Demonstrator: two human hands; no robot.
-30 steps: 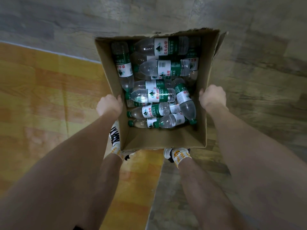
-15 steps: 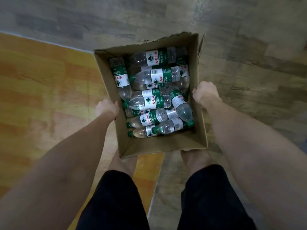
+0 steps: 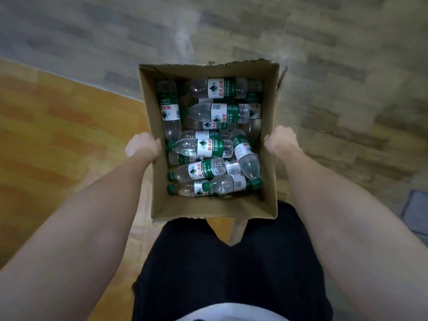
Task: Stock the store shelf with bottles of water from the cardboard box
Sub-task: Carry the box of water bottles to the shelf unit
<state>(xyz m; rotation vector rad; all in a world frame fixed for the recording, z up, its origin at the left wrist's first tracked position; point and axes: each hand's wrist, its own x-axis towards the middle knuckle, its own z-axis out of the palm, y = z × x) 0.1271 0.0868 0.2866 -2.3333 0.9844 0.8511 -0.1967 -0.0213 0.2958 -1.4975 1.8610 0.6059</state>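
- Head view: I hold the cardboard box [image 3: 213, 208] in front of my thighs, above the floor [image 3: 324, 54]; no shelf is in sight.
- My left hand [image 3: 143, 147] is clenched on the left wall, my right hand [image 3: 281, 141] on the right wall.
- Bottles of water [image 3: 203, 148] lie jumbled inside.
- I judge the load heavy and apt to shift, and the cardboard soft; a grip low on the walls looks safest.

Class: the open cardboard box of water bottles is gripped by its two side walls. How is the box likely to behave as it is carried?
The cardboard box probably feels heavy, since many full-looking water bottles fill it. The bottles lie loose on their sides, so they may roll and shift the weight. With the left hand and right hand gripping only thin side walls, those may flex.
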